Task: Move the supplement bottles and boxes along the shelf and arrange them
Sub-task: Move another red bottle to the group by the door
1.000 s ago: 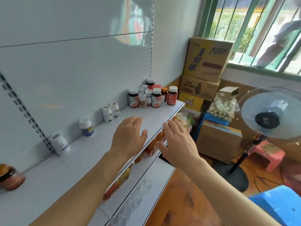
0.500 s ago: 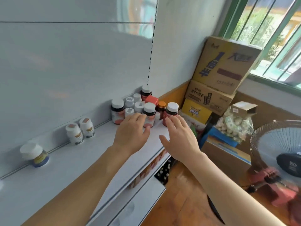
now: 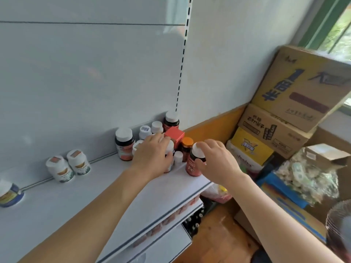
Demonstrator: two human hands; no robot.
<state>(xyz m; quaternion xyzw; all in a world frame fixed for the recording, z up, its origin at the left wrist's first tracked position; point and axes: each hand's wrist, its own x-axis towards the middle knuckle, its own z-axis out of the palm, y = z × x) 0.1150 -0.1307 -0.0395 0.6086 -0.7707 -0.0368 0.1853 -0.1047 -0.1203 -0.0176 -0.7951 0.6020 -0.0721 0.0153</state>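
right hand [image 3: 218, 162]: fingers curl round the red Fe bottle [image 3: 193, 164], right at the shelf [image 3: 57, 202] front edge, could slip off
left hand [image 3: 152, 152]: wraps a white-capped bottle [image 3: 170, 149] in the crowded corner cluster, might topple the red box [image 3: 174, 136]

three cardboard cartons [image 3: 296, 95] are stacked against the wall beneath a green-framed window [image 3: 326, 25]. a clear bag of small packets [image 3: 307, 179] is seen beside them, above a wooden floor [image 3: 218, 242].
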